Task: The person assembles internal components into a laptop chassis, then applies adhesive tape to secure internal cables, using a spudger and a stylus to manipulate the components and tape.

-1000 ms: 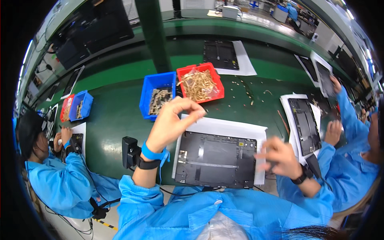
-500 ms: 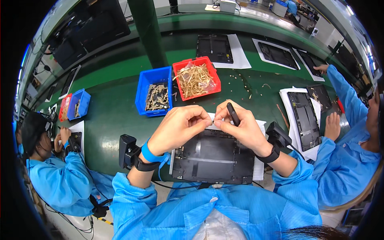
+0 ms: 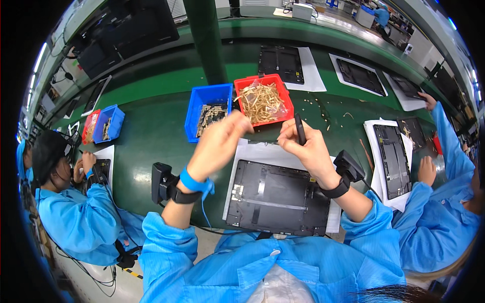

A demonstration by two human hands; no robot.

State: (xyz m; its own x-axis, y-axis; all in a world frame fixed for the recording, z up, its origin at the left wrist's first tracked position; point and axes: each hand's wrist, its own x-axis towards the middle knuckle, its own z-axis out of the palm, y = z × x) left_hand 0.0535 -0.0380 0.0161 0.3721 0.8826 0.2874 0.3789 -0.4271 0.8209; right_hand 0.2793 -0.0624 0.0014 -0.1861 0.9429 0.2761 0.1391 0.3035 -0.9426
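My right hand is closed around a black pen-like tool that points up. From its fingertips a small thin dark strip reaches to the left. My left hand is smeared by motion in front of the blue bin and just left of the strip; I cannot see whether its fingers hold anything. Below both hands a flat black device casing, with a pale stripe across it, lies on white sheets.
Small dark and tan parts fill the blue bin; the red bin holds golden strips. More casings lie on paper at the back and right. A person works on the left, another on the right.
My hands have come apart: the left has moved left and up toward the bins, while the right stays near with the tool. The dark strip now shows at the right fingertips.
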